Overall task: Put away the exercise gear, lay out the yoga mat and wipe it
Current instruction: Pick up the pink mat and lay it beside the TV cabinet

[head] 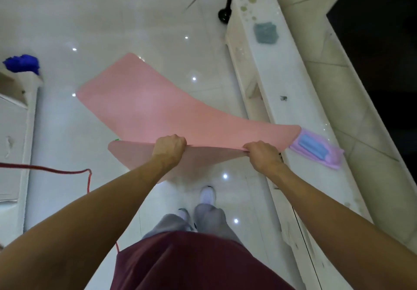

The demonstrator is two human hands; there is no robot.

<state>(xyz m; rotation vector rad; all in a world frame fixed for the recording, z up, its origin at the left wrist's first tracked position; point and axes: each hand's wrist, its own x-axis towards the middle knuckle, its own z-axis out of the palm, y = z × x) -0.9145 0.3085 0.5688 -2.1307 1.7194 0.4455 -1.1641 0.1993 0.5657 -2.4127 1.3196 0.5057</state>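
Person stands on glossy white tiled floor point(108, 19), both arms stretched forward.

Left hand point(169, 149): fingers curled over the fold of the pink yoga mat point(140, 104), gripping it. Right hand point(262, 154): pinches the same fold, further toward the mat's right corner.

Mat: raised at the fold, long part running away from the person toward the far left over the floor; a shorter flap hangs under the hands. Cannot tell if the far end touches the floor.

White low cabinet point(291, 109) along the floor's right edge: teal cloth point(265, 33) near its far end, purple cloth point(334, 156) just beside the mat's right corner. Black vase point(225, 13) at the cabinet's far end. Red cord point(45, 168) on the floor, left.
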